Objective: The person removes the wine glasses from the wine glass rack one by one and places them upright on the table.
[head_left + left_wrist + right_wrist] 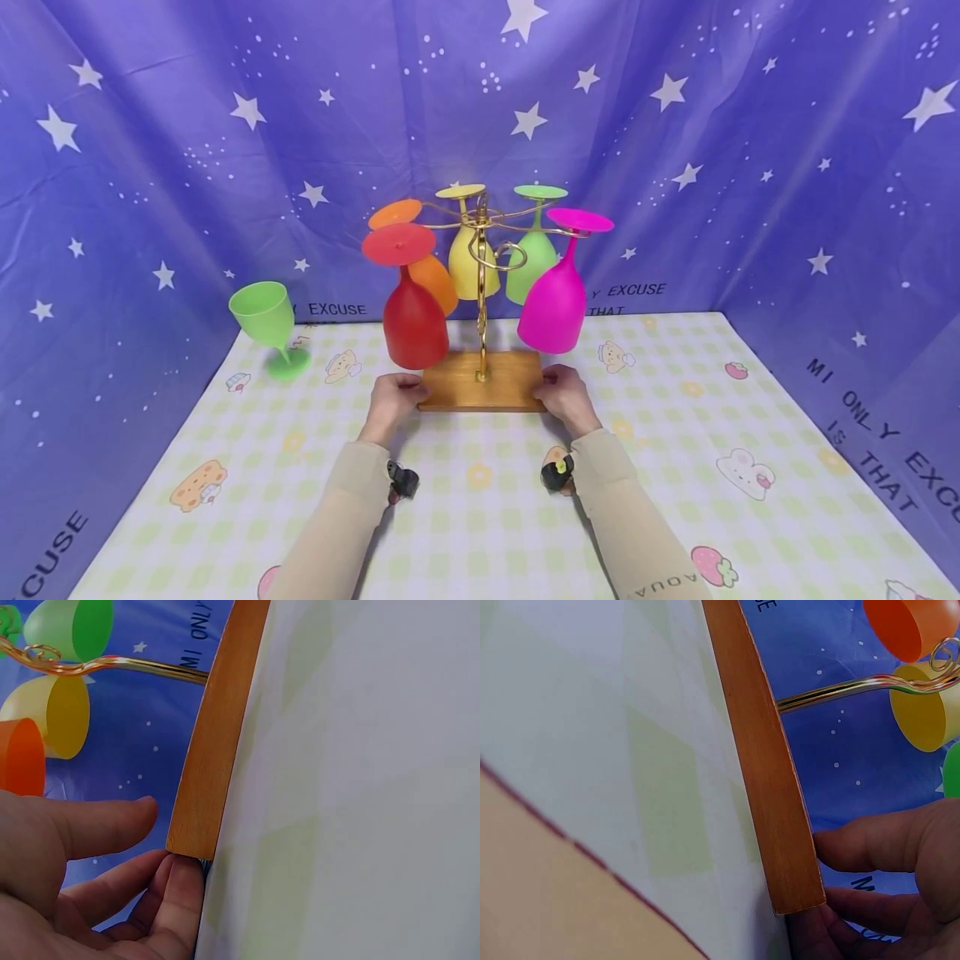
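A wine glass rack with a wooden base (450, 383) and a curled gold metal stem (482, 308) stands on the table between my hands. Upside down from its hooks hang a red goblet (415, 321), an orange goblet (438, 279), a yellow goblet (472, 265), a green goblet (534, 265) and a magenta goblet (555, 308). My left hand (393, 403) holds the base's left end, fingertips against its lower edge, thumb slightly apart above it. At the right end, my right hand (570, 398) grips the base, thumb on the top edge, fingers lower down.
A light green goblet (266, 315) stands upright at the table's back left. The checked tablecloth (480, 533) bears cartoon prints. Behind and along both sides hangs a blue star-patterned curtain (390, 142).
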Demonstrator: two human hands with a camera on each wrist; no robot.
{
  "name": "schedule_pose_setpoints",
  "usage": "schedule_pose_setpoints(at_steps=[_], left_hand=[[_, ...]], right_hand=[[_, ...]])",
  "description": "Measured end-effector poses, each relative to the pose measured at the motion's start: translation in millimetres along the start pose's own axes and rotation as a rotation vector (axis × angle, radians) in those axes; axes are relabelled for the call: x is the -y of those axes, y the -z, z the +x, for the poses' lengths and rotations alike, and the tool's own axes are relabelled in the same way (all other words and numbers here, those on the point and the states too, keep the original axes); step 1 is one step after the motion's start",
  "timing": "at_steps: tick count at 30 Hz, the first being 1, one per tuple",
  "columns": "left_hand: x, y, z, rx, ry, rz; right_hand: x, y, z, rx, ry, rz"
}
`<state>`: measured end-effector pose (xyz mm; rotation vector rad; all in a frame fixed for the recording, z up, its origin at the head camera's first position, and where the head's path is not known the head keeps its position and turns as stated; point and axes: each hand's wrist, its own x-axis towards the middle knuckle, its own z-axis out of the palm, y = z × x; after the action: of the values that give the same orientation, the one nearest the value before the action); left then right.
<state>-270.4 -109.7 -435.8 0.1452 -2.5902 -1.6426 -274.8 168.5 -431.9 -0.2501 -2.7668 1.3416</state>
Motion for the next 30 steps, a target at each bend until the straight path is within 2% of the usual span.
schedule_pose_setpoints(at_steps=[14,20,24,27,30], left_hand=[[3.9,-2.4,0.0,-0.001,0.002,-0.046],[4.6,-4.5,1.2,-0.012,0.014,-0.048],[2.9,-4.5,-0.3,-0.001,-0.002,-0.036],[2.2,-4.0,-1.1,0.001,-0.014,-0.014],[2.4,-3.5,-1.3,0.000,-0.005,-0.001]], right_hand=[[-1,-1,0.0,-0.002,-0.011,0.013],[2,3,-2.3,0.019,-0.011,0.084],[2,10,-3.4,0.043,-0.009,0.116],[3,19,-2.8,0.068,0.001,0.084],[5,35,-0.8,0.093,0.044,0.011]])
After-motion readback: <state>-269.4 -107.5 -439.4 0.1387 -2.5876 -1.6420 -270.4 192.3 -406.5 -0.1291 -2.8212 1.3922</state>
